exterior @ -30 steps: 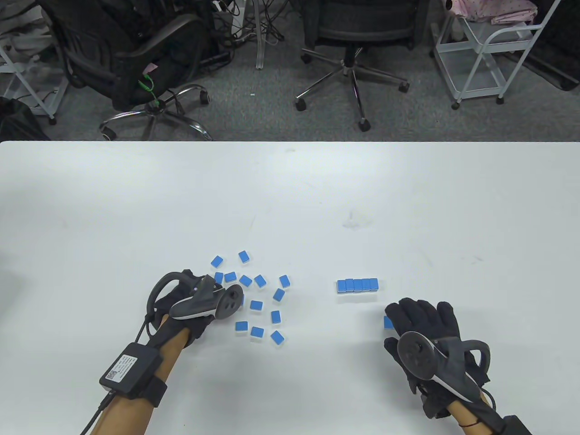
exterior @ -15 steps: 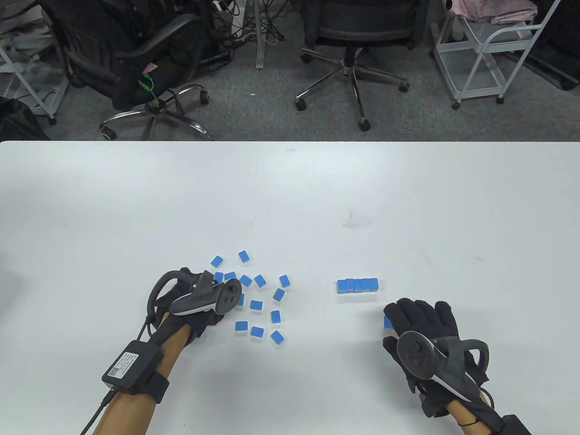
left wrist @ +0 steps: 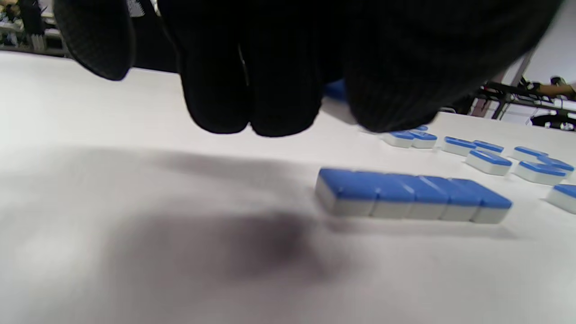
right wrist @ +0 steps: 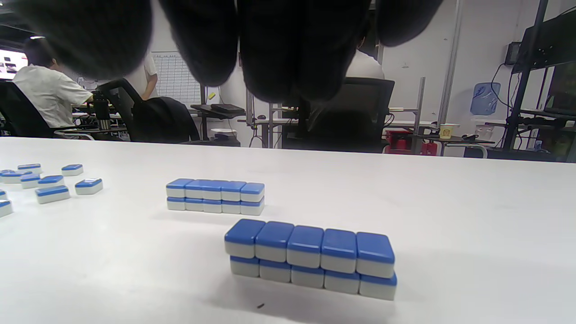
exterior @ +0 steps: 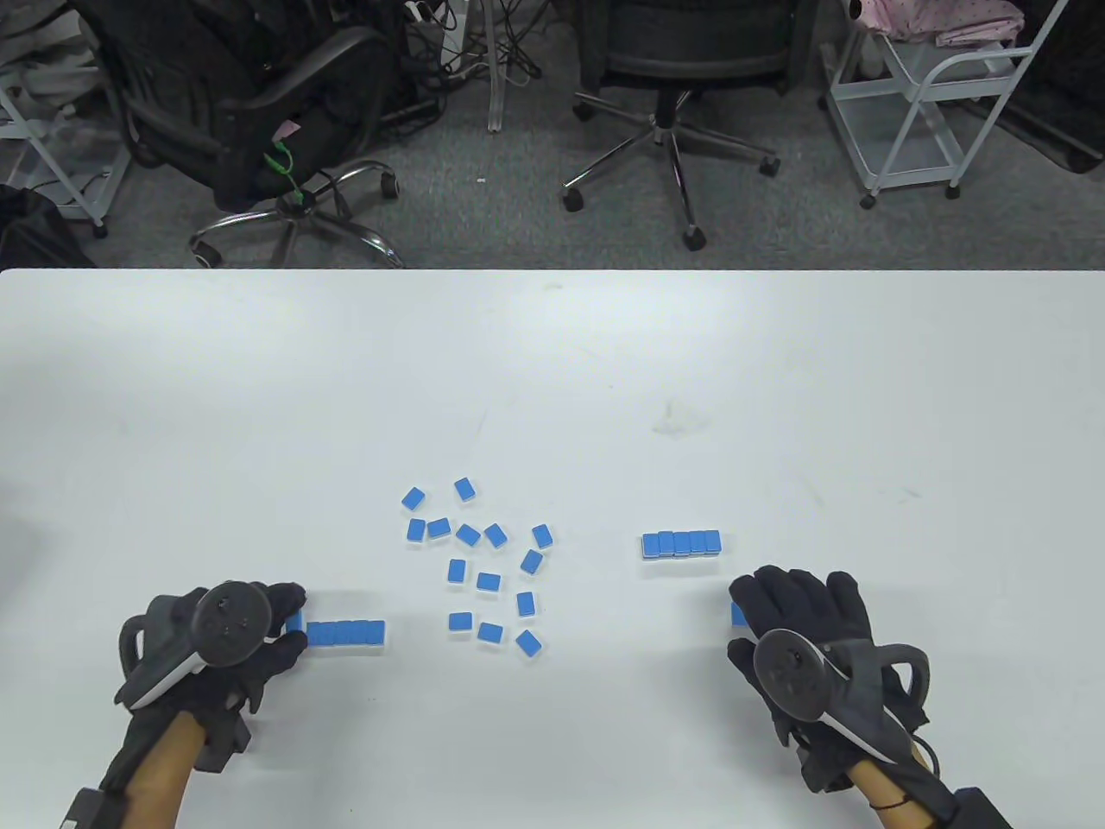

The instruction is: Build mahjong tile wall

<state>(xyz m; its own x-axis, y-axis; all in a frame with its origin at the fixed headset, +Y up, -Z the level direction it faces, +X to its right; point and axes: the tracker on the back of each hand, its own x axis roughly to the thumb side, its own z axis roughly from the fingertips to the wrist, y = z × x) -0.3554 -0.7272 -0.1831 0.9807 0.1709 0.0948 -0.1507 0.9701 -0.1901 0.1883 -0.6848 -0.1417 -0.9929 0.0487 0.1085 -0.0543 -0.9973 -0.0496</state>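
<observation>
The table view looks steeply down from the near side. Both wrist views sit low, close to the table (exterior: 552, 363), facing far. All share the loose tiles (exterior: 483, 561).

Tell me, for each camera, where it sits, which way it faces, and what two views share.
Table view: overhead, looking down; shows the left hand, the right hand and the loose tiles.
Left wrist view: low under the left hand, facing a single-layer tile row; fingers on top.
Right wrist view: low, facing two double-layer walls; fingers on top.
Shared: the far wall.
</observation>
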